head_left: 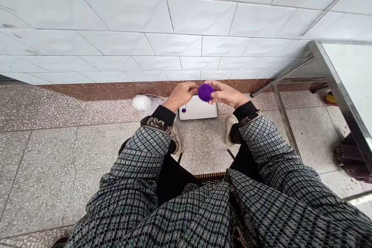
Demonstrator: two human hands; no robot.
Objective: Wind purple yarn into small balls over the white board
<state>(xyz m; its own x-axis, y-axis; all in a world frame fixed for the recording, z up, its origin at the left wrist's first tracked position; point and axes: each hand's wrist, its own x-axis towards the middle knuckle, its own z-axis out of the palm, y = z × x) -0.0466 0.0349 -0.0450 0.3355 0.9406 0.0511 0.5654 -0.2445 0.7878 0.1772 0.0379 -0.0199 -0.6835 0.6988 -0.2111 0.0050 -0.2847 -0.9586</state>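
Note:
A ball of purple yarn [205, 92] is held in my right hand [225, 93], the fingers curled around its right side. Just left of the ball, my left hand [183, 93] is closed in a pinch on a purple yarn strand. The strand hangs from that hand toward a small purple yarn bundle [183, 110] in the white tray [200, 112]. This dark-rimmed tray lies on the floor below both hands, its far part partly covered by them.
White yarn in clear plastic [143, 104] lies on the floor left of the tray. A tiled wall [186, 46] rises in front. At the right stands a metal-framed table [334, 73], with a dark bundle [353, 155] beneath it. My shoes [231, 130] flank the tray.

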